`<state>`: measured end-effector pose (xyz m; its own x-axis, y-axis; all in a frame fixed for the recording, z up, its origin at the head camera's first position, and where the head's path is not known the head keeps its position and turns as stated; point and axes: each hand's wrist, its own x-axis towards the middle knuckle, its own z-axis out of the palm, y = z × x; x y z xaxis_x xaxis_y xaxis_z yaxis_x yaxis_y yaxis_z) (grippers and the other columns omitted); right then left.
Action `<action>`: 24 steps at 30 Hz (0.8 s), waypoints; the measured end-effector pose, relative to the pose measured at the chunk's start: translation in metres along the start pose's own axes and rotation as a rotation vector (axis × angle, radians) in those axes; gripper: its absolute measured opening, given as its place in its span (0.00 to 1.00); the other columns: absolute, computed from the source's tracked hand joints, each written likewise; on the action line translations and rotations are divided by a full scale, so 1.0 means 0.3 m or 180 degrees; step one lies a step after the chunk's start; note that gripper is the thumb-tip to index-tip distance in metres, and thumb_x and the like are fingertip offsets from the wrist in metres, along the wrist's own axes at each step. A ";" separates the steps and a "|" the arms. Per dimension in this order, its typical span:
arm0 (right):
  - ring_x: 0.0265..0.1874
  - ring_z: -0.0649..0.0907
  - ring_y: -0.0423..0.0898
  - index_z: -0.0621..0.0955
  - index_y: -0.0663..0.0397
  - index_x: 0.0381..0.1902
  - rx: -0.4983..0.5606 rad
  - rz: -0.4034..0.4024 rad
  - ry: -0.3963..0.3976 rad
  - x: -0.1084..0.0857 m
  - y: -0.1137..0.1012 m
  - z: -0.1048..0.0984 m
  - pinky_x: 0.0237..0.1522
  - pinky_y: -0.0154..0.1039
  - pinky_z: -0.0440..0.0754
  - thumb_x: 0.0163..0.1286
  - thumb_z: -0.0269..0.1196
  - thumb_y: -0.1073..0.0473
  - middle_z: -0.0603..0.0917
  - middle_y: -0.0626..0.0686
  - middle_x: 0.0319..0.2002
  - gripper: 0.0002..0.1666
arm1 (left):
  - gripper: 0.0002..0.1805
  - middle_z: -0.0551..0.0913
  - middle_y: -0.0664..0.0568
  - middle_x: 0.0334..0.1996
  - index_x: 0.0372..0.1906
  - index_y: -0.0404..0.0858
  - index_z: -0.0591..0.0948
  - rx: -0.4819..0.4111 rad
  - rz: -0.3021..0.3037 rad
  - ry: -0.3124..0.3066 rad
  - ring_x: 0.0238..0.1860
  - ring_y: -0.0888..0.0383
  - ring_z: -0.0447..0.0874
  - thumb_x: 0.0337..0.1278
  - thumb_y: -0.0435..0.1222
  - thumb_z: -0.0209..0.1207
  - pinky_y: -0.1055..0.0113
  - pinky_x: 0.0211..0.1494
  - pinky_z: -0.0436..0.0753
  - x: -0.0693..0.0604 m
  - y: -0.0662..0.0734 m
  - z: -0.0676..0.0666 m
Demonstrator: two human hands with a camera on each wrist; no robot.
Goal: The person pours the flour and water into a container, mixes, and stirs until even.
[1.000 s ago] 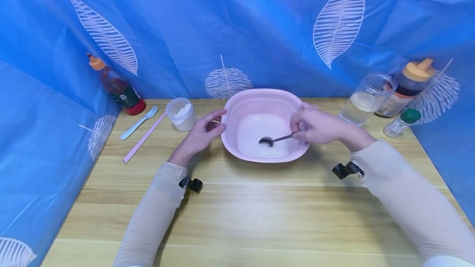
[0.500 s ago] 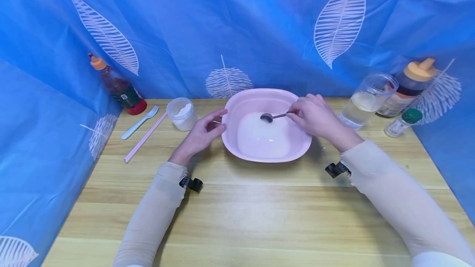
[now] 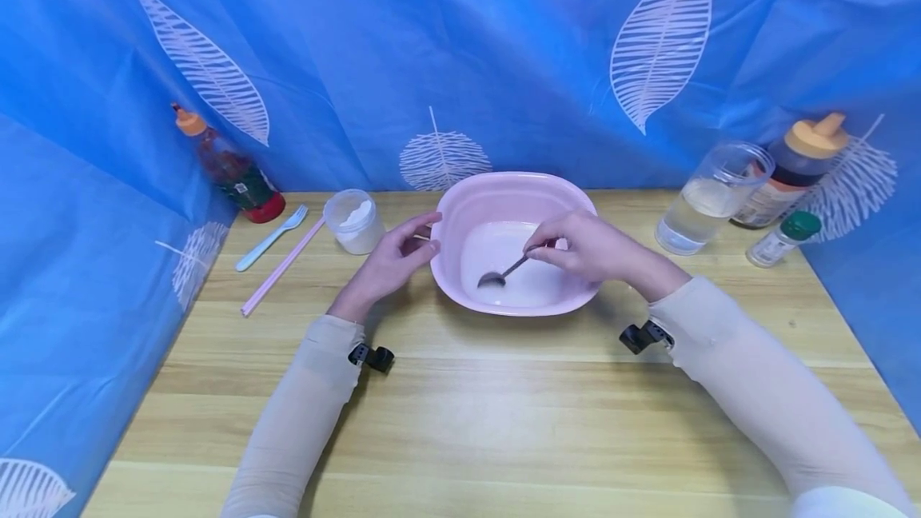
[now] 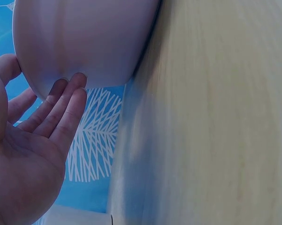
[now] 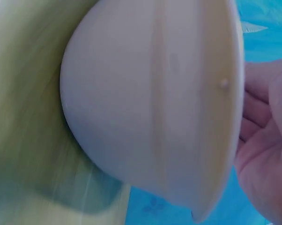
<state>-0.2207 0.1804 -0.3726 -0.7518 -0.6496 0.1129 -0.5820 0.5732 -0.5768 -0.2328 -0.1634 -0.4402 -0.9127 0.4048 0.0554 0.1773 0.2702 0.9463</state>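
A pink basin [image 3: 446, 282] with whitish liquid in its bottom stands on the wooden table. In the head view my left hand [image 3: 392, 258] is at its left side; the left wrist view shows fairly straight fingers [image 4: 68, 110] resting against the outer wall, with the thumb near the rim. My right hand [image 3: 586, 246] reaches over the basin's right side and pinches the handle of a dark metal spoon [image 3: 492, 280]. The spoon's bowl is at the liquid, towards the front left. From the right wrist, the basin's wall hides the spoon and fingertips.
Left of the basin are an open jar of white powder [image 3: 354, 222], a pink stick [image 3: 282, 266], a light blue fork [image 3: 269, 240] and a red sauce bottle [image 3: 241, 174]. On the right stand a clear cup of water [image 3: 708, 202], an orange-capped bottle [image 3: 799, 170] and a green-capped jar [image 3: 784, 238].
The spoon has swung from the basin's front to the back, then forward and left, with my right hand moving left over the basin. My left hand has stayed in place.
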 end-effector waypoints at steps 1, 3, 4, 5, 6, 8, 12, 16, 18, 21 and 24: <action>0.38 0.85 0.43 0.94 0.51 0.45 0.0097 0.0000 -0.0050 -0.002 -0.008 0.004 0.43 0.41 0.83 0.75 0.70 0.64 0.94 0.48 0.41 0.07 | 0.31 0.82 0.32 0.62 0.81 0.38 0.70 0.0004 0.0004 0.0005 0.62 0.38 0.87 0.79 0.36 0.60 0.71 0.58 0.86 0.000 0.000 -0.001; 0.41 0.88 0.43 0.94 0.50 0.45 0.0275 0.0023 -0.0106 0.002 -0.019 0.018 0.47 0.45 0.85 0.75 0.70 0.64 0.95 0.48 0.41 0.08 | 0.31 0.82 0.33 0.62 0.81 0.38 0.70 0.0008 0.0009 0.0016 0.62 0.38 0.87 0.78 0.36 0.60 0.71 0.58 0.86 0.000 0.001 -0.001; 0.43 0.89 0.44 0.94 0.50 0.45 0.0325 0.0052 -0.0095 0.007 -0.022 0.028 0.50 0.47 0.86 0.75 0.70 0.64 0.95 0.48 0.41 0.08 | 0.31 0.82 0.33 0.62 0.81 0.38 0.71 0.0007 0.0009 0.0018 0.62 0.38 0.87 0.78 0.36 0.60 0.71 0.58 0.87 -0.001 0.001 -0.002; 0.44 0.90 0.45 0.94 0.51 0.45 0.0358 0.0099 -0.0068 0.014 -0.024 0.036 0.53 0.49 0.87 0.75 0.70 0.64 0.95 0.48 0.41 0.08 | 0.31 0.82 0.33 0.62 0.81 0.38 0.71 0.0007 0.0010 0.0020 0.62 0.38 0.87 0.78 0.36 0.60 0.71 0.58 0.87 -0.001 0.002 -0.002; 0.46 0.90 0.46 0.94 0.52 0.45 0.0385 0.0157 -0.0023 0.022 -0.026 0.043 0.54 0.51 0.88 0.75 0.70 0.64 0.95 0.49 0.41 0.07 | 0.31 0.82 0.33 0.62 0.80 0.38 0.71 0.0009 0.0013 0.0020 0.62 0.37 0.87 0.78 0.36 0.60 0.71 0.58 0.87 -0.001 0.003 -0.001; 0.45 0.90 0.48 0.93 0.54 0.44 0.0354 0.0329 0.0093 0.038 -0.028 0.051 0.55 0.51 0.88 0.75 0.69 0.64 0.94 0.51 0.40 0.07 | 0.31 0.82 0.32 0.62 0.80 0.38 0.71 0.0007 0.0021 0.0018 0.62 0.37 0.87 0.78 0.36 0.61 0.71 0.58 0.87 -0.001 0.003 0.000; 0.44 0.90 0.54 0.91 0.61 0.47 0.0015 0.0675 0.0348 0.057 -0.012 0.033 0.53 0.52 0.88 0.76 0.68 0.64 0.94 0.58 0.42 0.08 | 0.31 0.82 0.32 0.62 0.80 0.38 0.71 0.0003 0.0026 0.0014 0.62 0.37 0.87 0.78 0.36 0.61 0.71 0.58 0.86 0.002 0.002 0.003; 0.44 0.90 0.60 0.90 0.64 0.49 -0.0563 0.0808 0.0606 0.033 0.029 -0.019 0.53 0.57 0.86 0.77 0.66 0.64 0.93 0.64 0.44 0.11 | 0.31 0.83 0.33 0.62 0.81 0.39 0.71 0.0013 0.0006 0.0016 0.62 0.39 0.87 0.78 0.36 0.61 0.71 0.59 0.86 0.002 0.003 0.002; 0.44 0.90 0.62 0.91 0.65 0.49 -0.0791 0.0784 0.0705 0.007 0.049 -0.047 0.53 0.59 0.85 0.76 0.67 0.64 0.93 0.65 0.43 0.11 | 0.31 0.83 0.33 0.62 0.81 0.39 0.71 0.0031 0.0000 0.0021 0.62 0.39 0.87 0.78 0.37 0.60 0.70 0.59 0.86 0.000 0.004 0.000; 0.41 0.90 0.62 0.91 0.65 0.47 -0.0915 0.0709 0.0702 -0.032 0.069 -0.084 0.50 0.59 0.86 0.75 0.67 0.66 0.92 0.64 0.41 0.10 | 0.31 0.82 0.33 0.63 0.81 0.39 0.71 0.0044 -0.0008 0.0024 0.63 0.39 0.86 0.78 0.37 0.60 0.70 0.60 0.86 -0.003 0.006 -0.002; 0.38 0.89 0.56 0.92 0.63 0.45 -0.0785 0.0727 0.0472 -0.066 0.057 -0.108 0.45 0.53 0.87 0.74 0.68 0.65 0.93 0.61 0.40 0.09 | 0.31 0.82 0.33 0.63 0.81 0.39 0.71 0.0062 -0.0018 0.0020 0.63 0.39 0.86 0.79 0.37 0.60 0.70 0.60 0.86 -0.005 0.011 0.000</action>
<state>-0.2259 0.2192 -0.3585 -0.8972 -0.4220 0.1302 -0.4376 0.8101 -0.3902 -0.2309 -0.1632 -0.4372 -0.9161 0.3976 0.0521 0.1791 0.2894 0.9403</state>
